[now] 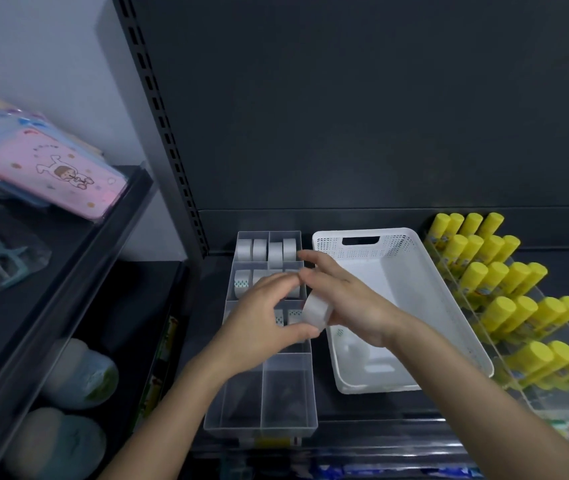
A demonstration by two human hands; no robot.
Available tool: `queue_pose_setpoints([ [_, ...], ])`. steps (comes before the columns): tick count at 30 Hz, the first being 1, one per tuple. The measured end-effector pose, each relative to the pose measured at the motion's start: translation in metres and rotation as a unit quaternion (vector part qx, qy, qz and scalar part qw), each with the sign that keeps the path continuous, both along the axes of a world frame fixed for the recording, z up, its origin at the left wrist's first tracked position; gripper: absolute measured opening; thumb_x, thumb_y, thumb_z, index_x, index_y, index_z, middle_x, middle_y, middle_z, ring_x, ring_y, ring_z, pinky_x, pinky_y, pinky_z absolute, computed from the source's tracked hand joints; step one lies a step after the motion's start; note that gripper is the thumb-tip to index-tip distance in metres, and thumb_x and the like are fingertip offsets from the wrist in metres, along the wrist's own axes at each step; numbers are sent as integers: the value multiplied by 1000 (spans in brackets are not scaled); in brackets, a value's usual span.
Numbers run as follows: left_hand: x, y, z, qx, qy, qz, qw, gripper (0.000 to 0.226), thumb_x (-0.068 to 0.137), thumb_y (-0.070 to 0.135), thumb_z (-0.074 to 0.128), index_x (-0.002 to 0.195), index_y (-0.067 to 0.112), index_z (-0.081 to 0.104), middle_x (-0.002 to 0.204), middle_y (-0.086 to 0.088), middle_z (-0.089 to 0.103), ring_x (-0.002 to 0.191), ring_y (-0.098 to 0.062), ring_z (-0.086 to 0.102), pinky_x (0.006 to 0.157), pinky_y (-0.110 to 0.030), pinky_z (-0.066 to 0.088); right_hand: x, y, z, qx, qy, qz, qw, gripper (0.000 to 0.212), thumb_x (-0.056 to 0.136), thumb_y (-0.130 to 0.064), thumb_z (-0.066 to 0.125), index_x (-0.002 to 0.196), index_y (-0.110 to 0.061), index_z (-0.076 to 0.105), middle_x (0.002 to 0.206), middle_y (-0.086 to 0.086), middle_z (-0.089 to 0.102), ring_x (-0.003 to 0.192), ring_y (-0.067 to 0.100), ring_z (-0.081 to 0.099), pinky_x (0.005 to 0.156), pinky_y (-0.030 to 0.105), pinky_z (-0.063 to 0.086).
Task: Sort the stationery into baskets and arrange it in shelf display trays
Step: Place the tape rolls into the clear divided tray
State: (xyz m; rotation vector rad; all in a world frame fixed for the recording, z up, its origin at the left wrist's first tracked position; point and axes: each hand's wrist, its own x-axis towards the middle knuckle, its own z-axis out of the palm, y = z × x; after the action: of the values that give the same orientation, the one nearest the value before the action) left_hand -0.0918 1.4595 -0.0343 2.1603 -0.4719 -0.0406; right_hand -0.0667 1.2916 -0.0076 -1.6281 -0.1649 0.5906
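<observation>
A clear divided display tray [276, 403] stands on the dark shelf, its back compartments holding several white tape rolls [265, 249]. The two front compartments hold nothing. Over the tray's middle, my right hand [348, 299] grips a white tape roll [316, 311]. My left hand [262, 317] curls beside it, thumb and fingertips touching the same roll. A white perforated basket [449, 327] sits just right of the tray, with a few white items at its near end, partly hidden by my right wrist.
Tiered clear racks of yellow glue sticks [504, 289] fill the shelf's right side. A slotted black upright [168, 133] borders the left. On the neighbouring shelves lie pink packaged cases [54, 171] and pale round items [78, 375] below.
</observation>
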Motion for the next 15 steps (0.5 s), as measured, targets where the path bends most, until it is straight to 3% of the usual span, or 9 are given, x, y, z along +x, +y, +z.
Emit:
queue_pose_setpoints([
  [3, -1, 0, 3, -21, 22, -4, 1000, 53, 67, 44, 75, 114, 53, 54, 120, 28, 58, 115, 8, 49, 90, -14, 38, -2, 0, 0, 56, 38, 16, 998, 57, 82, -64, 45, 133, -42, 35, 126, -9, 57, 113, 9, 59, 70, 30, 55],
  [6, -4, 0, 2, -46, 29, -14, 998, 61, 68, 33, 79, 123, 43, 54, 117, 23, 60, 113, 3, 54, 89, -11, 41, -8, 1, 3, 86, 48, 39, 994, 37, 77, -69, 44, 109, -52, 46, 109, -14, 67, 100, 1, 65, 66, 27, 56],
  [9, -9, 0, 4, -35, 13, -20, 999, 53, 66, 40, 76, 116, 41, 58, 109, 22, 59, 106, -1, 56, 87, -10, 41, -11, 0, 2, 94, 46, 53, 993, 35, 77, -71, 43, 101, -46, 50, 98, -13, 71, 97, 6, 67, 63, 28, 56],
  [12, -16, 13, 7, -14, 6, 11, 1000, 50, 65, 40, 78, 112, 41, 60, 108, 22, 59, 104, -1, 56, 87, -17, 46, -6, -2, -2, -31, -40, -14, 999, 36, 89, -53, 51, 115, -27, 56, 102, 2, 65, 94, 16, 67, 66, 34, 60],
  [15, -30, 36, 6, 19, 24, 35, 999, 46, 65, 38, 78, 106, 42, 59, 107, 25, 60, 102, 0, 58, 85, -19, 47, 0, -3, -11, -205, -207, -15, 956, 24, 90, -24, 62, 113, -16, 62, 95, -3, 62, 86, 15, 61, 72, 21, 54],
])
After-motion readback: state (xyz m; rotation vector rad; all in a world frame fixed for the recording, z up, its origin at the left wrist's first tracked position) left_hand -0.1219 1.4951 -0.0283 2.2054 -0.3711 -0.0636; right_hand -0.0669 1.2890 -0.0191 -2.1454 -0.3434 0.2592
